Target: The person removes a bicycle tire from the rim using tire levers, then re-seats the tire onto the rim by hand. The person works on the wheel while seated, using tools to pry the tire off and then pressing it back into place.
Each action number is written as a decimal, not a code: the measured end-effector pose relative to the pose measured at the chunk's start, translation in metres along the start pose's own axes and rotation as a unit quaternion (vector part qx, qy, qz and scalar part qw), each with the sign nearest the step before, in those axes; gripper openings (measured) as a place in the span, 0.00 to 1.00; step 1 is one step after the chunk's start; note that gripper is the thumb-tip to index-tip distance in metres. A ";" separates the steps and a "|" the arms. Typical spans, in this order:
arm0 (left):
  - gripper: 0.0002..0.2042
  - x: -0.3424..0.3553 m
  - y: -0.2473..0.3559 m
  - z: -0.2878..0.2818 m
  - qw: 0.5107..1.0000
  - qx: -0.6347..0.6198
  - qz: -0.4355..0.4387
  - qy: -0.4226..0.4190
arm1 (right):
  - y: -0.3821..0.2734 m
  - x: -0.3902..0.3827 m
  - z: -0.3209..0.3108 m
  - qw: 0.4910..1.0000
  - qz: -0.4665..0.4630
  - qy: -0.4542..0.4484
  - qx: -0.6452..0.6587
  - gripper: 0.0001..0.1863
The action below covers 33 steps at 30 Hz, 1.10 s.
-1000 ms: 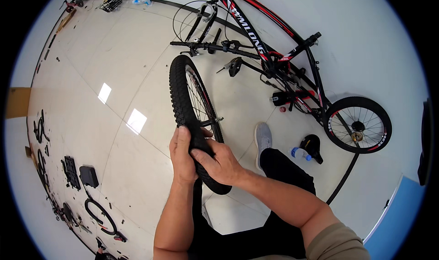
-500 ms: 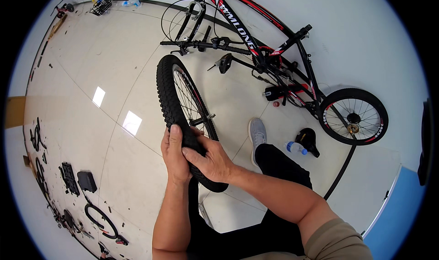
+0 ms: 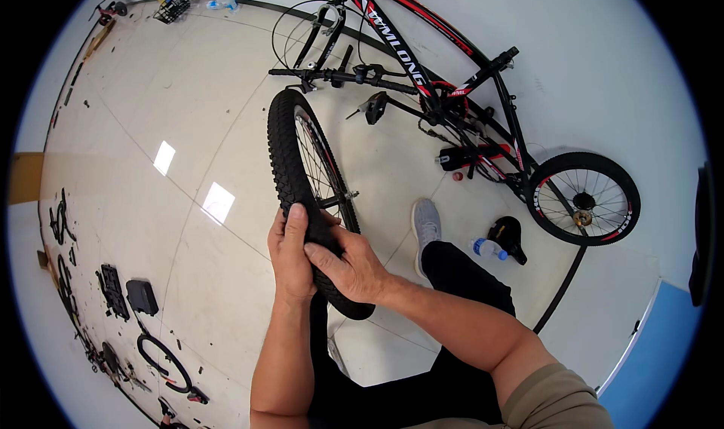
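Note:
A bicycle wheel [image 3: 285, 154] with a black knobby tire stands upright between my legs, its spokes and hub facing right. My left hand [image 3: 292, 255] is wrapped round the tire from the left, thumb lying on the tread. From the right, my right hand [image 3: 353, 269] grips the same stretch of tire, its thumb across the tread close to the left hand. The fingers behind the tire are mostly hidden. Beyond the wheel, a black and red bicycle frame [image 3: 400, 56] leans along the wall with its rear wheel [image 3: 585, 198] attached; no wheel sits in its fork.
A black saddle [image 3: 507, 238] and a clear water bottle [image 3: 489, 249] lie right of my shoe [image 3: 427, 229]. A black case [image 3: 142, 298], a curved black part [image 3: 167, 361] and several small pieces are spread over the left floor. A wire basket [image 3: 173, 7] stands at the far wall.
The wheel's top has tipped slightly to the right. Both hands keep the same grip on the tire, and the view has shifted a little.

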<state>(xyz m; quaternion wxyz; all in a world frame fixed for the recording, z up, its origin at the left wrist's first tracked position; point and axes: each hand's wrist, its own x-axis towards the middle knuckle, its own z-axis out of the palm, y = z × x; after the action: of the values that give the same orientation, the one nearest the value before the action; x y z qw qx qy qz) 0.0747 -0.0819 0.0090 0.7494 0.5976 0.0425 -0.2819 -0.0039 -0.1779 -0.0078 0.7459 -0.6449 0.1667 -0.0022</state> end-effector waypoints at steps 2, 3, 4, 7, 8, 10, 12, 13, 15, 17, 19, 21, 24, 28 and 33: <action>0.28 0.000 0.001 -0.001 1.000 0.006 -0.004 0.013 | 0.000 -0.002 0.000 0.999 0.035 -0.020 -0.004 0.23; 0.30 0.004 0.002 -0.006 0.999 -0.015 -0.010 0.027 | -0.001 -0.003 0.001 0.999 0.037 -0.012 -0.002 0.26; 0.31 0.011 -0.001 -0.014 0.994 -0.077 -0.036 0.069 | -0.005 -0.005 0.002 0.998 0.050 -0.023 -0.030 0.26; 0.32 0.021 0.014 -0.019 0.992 -0.084 -0.009 0.098 | -0.004 -0.013 0.006 0.997 0.028 -0.032 -0.059 0.31; 0.32 0.021 0.019 -0.019 0.993 -0.075 -0.014 0.089 | -0.005 -0.017 0.007 0.995 0.035 -0.047 -0.083 0.31; 0.31 0.019 0.023 -0.022 0.996 -0.056 -0.020 0.072 | -0.006 -0.022 0.007 0.989 0.049 -0.080 -0.116 0.33; 0.31 0.020 0.022 -0.027 0.996 -0.024 -0.041 0.081 | -0.006 -0.025 0.006 0.983 0.062 -0.114 -0.133 0.36; 0.31 0.021 0.023 -0.030 0.995 -0.009 -0.050 0.086 | -0.005 -0.024 0.004 0.978 0.076 -0.136 -0.137 0.36; 0.33 0.021 0.028 -0.039 0.998 0.006 -0.060 -0.002 | -0.004 -0.015 -0.005 0.968 0.104 -0.179 -0.145 0.38; 0.35 0.014 0.036 -0.033 0.995 0.003 -0.095 -0.015 | -0.016 -0.004 -0.018 0.960 0.161 -0.183 -0.138 0.41; 0.35 0.011 0.036 -0.025 0.995 -0.005 -0.099 -0.010 | -0.001 0.009 -0.026 0.975 0.163 -0.092 -0.117 0.37; 0.36 0.008 0.032 -0.023 0.996 0.003 -0.087 -0.021 | 0.000 0.019 -0.033 0.991 0.134 0.021 0.019 0.33; 0.31 0.005 0.024 -0.021 0.998 0.028 -0.047 -0.010 | -0.004 0.027 -0.031 0.978 0.107 0.106 0.146 0.27; 0.25 -0.004 0.009 -0.003 0.999 0.031 0.000 -0.007 | -0.004 0.031 -0.022 0.982 0.042 0.074 0.168 0.24; 0.20 -0.013 -0.007 0.006 0.993 0.079 0.085 -0.020 | -0.010 0.029 -0.033 0.989 0.025 0.021 0.142 0.26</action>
<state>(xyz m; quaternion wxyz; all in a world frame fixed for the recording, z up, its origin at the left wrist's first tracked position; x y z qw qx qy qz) 0.0586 -0.0839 0.0094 0.7219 0.6505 -0.0457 -0.2316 0.0174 -0.2173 -0.0094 0.8262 -0.5277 0.1959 -0.0209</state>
